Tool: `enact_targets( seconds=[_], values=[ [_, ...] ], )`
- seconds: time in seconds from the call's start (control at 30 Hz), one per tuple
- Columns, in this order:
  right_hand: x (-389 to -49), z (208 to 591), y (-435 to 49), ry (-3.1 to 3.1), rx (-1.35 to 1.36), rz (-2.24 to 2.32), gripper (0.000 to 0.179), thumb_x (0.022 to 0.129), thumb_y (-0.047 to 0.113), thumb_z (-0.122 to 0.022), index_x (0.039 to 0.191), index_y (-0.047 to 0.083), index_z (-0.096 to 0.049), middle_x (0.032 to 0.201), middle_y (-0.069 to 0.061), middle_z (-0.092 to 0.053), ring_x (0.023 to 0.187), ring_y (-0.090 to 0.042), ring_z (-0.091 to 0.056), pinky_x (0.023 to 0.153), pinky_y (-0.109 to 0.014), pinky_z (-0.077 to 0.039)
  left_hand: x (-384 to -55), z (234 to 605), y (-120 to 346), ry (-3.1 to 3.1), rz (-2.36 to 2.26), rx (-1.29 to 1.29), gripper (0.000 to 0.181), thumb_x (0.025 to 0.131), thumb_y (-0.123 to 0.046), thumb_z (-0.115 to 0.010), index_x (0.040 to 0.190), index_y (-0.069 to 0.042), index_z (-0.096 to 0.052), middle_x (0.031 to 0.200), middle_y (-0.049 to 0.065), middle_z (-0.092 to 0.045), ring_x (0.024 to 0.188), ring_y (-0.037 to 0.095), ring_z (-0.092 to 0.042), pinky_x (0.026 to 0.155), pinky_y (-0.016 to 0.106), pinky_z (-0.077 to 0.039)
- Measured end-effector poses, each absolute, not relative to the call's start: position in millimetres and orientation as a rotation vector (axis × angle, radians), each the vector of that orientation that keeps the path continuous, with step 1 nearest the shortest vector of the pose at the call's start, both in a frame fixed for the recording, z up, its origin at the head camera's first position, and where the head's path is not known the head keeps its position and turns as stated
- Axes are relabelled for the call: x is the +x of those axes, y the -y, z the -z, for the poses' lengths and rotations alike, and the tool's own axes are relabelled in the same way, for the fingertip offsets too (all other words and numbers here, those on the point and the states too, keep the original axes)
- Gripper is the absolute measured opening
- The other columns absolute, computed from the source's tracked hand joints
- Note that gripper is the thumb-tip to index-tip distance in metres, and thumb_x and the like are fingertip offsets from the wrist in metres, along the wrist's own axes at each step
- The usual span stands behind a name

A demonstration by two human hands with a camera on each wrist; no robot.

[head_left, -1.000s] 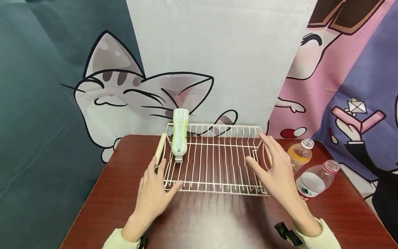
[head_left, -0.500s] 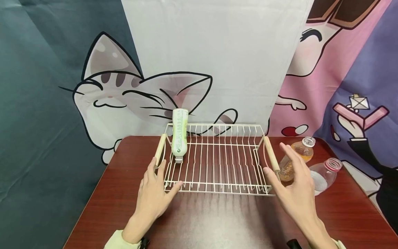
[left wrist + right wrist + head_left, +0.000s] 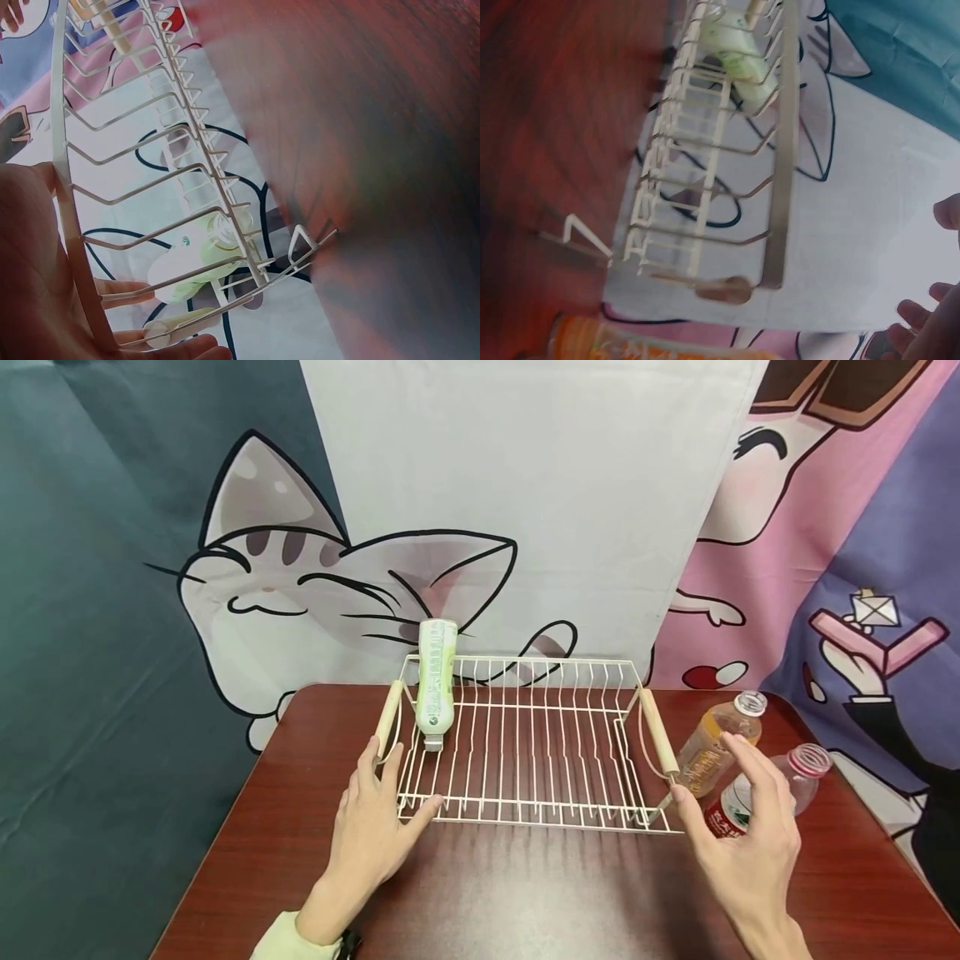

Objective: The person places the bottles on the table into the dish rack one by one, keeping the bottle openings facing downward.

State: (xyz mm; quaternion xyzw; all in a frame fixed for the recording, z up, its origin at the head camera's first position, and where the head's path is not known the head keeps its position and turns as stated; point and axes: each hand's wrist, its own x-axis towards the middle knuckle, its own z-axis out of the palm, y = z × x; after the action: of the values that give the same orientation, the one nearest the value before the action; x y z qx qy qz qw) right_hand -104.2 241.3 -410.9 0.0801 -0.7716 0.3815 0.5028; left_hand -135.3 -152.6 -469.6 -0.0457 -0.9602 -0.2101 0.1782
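A white wire dish rack (image 3: 540, 825) with wooden handles stands on the table. A green and white bottle (image 3: 437, 681) leans in its left end, grey cap lowest and toward me. My left hand (image 3: 371, 827) rests at the rack's near left corner with fingers spread, fingertips right at the left handle (image 3: 387, 718). In the left wrist view its palm lies along the front rail (image 3: 66, 187). To the right of the rack, my right hand (image 3: 750, 852) is spread with nothing in it, overlapping a clear bottle (image 3: 804, 787) with a red neck ring in the head view.
Beside the right handle (image 3: 658, 735) a bottle with an orange label (image 3: 705, 760) stands close to the rack. The red-brown table (image 3: 285, 827) backs onto a cartoon-printed cloth (image 3: 562, 527).
My right hand has moved from the rack's right handle rightward and toward me, to in front of the clear bottles. The left hand, rack and green bottle have stayed in place.
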Motion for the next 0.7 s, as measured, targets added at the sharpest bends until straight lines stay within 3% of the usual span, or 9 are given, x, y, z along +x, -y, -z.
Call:
enact_targets(
  seconds=[0.3,0.5,0.7],
  values=[
    [-102,411,-241,1.515,0.126,-0.983,0.087,0.085,0.051,-0.094,0.126,-0.019,-0.066,0.125,-0.02,-0.077,0.123,-0.008,-0.062,0.109,-0.022,-0.042,-136,469,153,2.732,0.604,-0.122,0.099,0.095,-0.066,-0.076,0.168,-0.007,-0.044,0.176,0.021,-0.028,0.136,0.052,-0.058,0.097,0.07,-0.055],
    [-102,407,-246,1.354,0.075,-1.092,0.079,0.074,0.031,-0.101,0.12,-0.02,-0.062,0.125,-0.02,-0.071,0.123,-0.018,-0.059,0.111,-0.026,-0.04,-135,470,153,2.712,0.603,-0.123,0.097,0.094,-0.062,-0.08,0.166,-0.007,-0.046,0.175,0.022,-0.03,0.133,0.053,-0.06,0.093,0.07,-0.056],
    [-97,410,-266,1.423,-0.022,-1.162,0.081,0.073,0.019,-0.101,0.132,-0.012,-0.055,0.132,-0.008,-0.064,0.129,-0.019,-0.055,0.114,-0.026,-0.036,-136,469,152,2.732,0.614,-0.116,0.096,0.096,-0.063,-0.078,0.167,-0.007,-0.045,0.176,0.021,-0.028,0.134,0.052,-0.059,0.093,0.07,-0.056]
  ],
)
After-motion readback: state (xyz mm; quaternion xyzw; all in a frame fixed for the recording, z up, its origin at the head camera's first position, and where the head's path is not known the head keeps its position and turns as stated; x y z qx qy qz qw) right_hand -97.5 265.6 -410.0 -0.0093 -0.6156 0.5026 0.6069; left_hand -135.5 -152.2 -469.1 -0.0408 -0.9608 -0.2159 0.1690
